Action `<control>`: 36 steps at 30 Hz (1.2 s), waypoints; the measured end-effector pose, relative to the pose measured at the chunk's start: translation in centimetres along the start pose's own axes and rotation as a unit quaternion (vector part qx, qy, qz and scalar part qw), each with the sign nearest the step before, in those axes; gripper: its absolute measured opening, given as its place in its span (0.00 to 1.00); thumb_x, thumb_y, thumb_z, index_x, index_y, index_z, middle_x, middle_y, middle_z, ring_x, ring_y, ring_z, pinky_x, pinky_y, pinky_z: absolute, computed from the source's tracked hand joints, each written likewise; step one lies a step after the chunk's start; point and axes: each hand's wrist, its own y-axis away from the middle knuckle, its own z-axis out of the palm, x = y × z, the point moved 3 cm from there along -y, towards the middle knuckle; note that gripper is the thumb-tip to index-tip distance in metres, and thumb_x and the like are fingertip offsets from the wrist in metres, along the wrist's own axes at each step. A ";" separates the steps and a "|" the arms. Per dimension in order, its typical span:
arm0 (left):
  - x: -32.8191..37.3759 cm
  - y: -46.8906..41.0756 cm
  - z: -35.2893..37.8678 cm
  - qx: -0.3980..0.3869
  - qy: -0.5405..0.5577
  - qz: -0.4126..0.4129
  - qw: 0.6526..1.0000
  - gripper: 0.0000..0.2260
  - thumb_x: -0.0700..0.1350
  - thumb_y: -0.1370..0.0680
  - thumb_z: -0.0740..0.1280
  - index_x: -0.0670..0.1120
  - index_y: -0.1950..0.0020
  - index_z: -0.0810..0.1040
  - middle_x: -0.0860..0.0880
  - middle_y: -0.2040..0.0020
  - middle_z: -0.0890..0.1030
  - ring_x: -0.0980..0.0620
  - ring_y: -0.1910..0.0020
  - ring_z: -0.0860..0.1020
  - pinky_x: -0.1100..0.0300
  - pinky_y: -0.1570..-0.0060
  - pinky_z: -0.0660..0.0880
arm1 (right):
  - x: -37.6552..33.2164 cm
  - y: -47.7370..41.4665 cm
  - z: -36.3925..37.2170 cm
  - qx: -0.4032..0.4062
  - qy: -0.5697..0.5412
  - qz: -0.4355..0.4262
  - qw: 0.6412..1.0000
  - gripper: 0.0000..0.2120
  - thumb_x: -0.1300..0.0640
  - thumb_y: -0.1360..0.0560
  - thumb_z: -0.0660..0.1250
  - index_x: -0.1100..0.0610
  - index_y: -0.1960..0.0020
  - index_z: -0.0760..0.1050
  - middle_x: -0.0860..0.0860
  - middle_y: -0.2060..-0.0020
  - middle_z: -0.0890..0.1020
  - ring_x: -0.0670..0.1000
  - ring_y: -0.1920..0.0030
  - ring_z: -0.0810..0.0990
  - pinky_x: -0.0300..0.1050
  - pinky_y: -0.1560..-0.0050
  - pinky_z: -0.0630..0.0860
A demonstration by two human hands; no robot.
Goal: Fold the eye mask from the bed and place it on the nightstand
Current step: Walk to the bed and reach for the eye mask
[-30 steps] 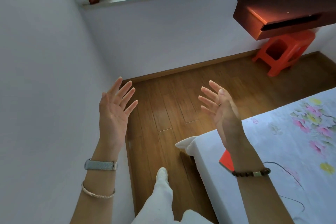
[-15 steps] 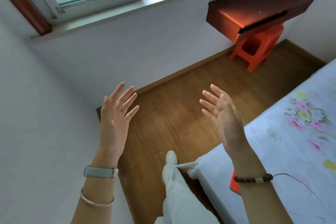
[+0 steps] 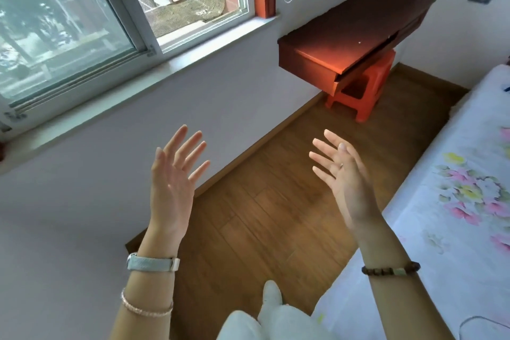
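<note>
eye mask cannot be found anywhere in this view; the visible stretch of the floral bed (image 3: 455, 215) shows only its sheet and a thin dark cord near the bottom right corner. both hands hang in the air above the wooden floor (image 3: 265, 218), holding nothing. left hand (image 3: 172, 185) has its fingers spread apart, palm inward; right hand (image 3: 346, 176) likewise has its fingers splayed. further off, the dark wooden nightstand (image 3: 350, 36) juts from the wall, an orange plastic stool (image 3: 364, 91) under it, beside the window (image 3: 96, 22).
</note>
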 end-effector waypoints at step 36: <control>-16.1 -43.6 43.9 -0.416 0.016 -0.126 0.901 0.26 0.59 0.20 0.49 0.53 0.25 0.68 0.51 0.27 0.75 0.51 0.29 0.74 0.45 0.29 0.69 | -10.4 -30.7 -24.1 0.417 0.011 -0.082 0.905 0.18 0.41 0.21 0.56 0.39 0.34 0.74 0.44 0.34 0.81 0.45 0.35 0.81 0.47 0.35 0.75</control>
